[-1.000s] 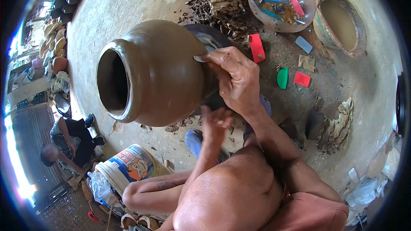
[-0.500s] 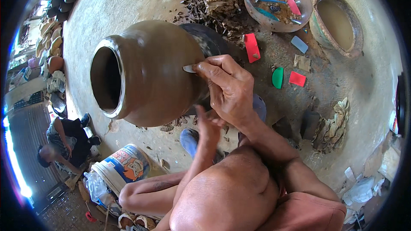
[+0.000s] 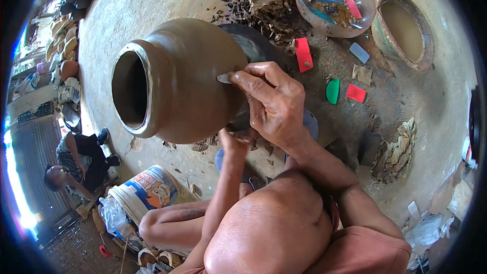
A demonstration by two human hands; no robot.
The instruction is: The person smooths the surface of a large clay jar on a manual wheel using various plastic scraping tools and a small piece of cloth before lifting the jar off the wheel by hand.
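Note:
A large brown clay pot [image 3: 193, 76] with a rounded body faces its wide, thick-rimmed mouth to the left. My right hand [image 3: 276, 99] pinches a small pale scraper [image 3: 223, 78] between thumb and fingers, its pointed tip against the pot's wall. Below the pot, close to the dark round base [image 3: 248, 45] behind it, my left hand [image 3: 236, 141] is raised. Its fingers are blurred and partly hidden, so their grip is unclear.
Clay scraps [image 3: 274, 7] lie beyond the pot. A clear bowl of tools [image 3: 332, 28] and a basin of murky water [image 3: 403, 30] stand at the far right. Red, green and blue pieces lie nearby. A bucket [image 3: 147, 187] is at left, near a seated person [image 3: 76, 160].
My left hand has moved slightly left and down under the pot. My right hand keeps the scraper at the wall. The whole view has shifted a little.

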